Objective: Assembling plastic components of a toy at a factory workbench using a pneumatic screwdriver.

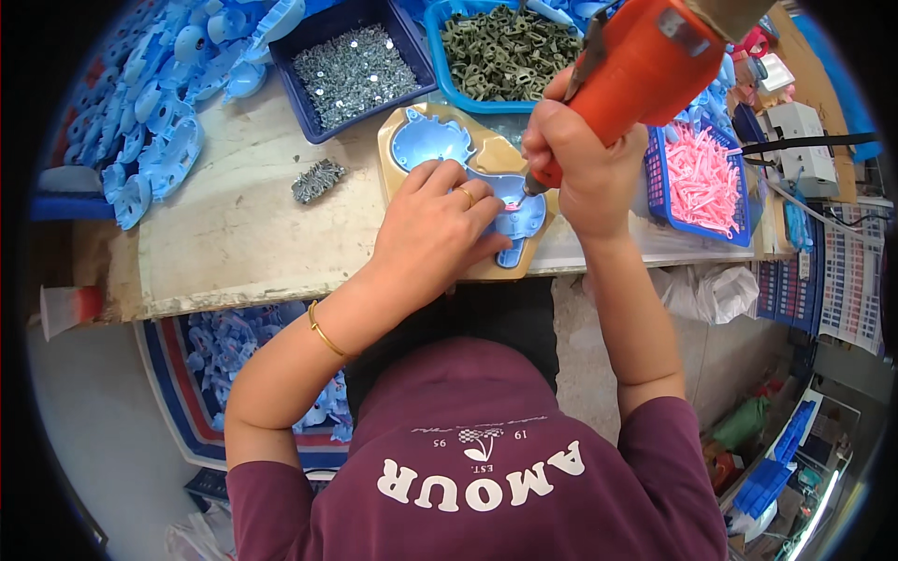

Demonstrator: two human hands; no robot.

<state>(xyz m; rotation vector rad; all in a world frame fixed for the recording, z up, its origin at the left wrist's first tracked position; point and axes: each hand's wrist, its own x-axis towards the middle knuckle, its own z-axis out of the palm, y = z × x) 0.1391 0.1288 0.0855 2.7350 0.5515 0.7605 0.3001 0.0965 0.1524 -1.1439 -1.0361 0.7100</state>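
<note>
A light-blue plastic toy shell (430, 140) lies hollow side up in a tan moulded holder (396, 173) at the table's front edge. My left hand (432, 222) bends over the shell's middle, its fingers pressed down on it and partly hiding it. A small pink piece shows inside the shell beside these fingers. Wrapped round an orange power screwdriver (631, 75), my right hand (594, 168) holds the tool slanted, with its dark tip down at the shell's right part. Whether the tip touches a screw is too small to tell.
Behind the holder stand a dark-blue tray of screws (351, 79) and a blue basin of dark-green parts (505, 56). A blue basket of pink parts (700, 178) is at right. Blue shells (154, 140) pile up at left, near a small screw heap (318, 181).
</note>
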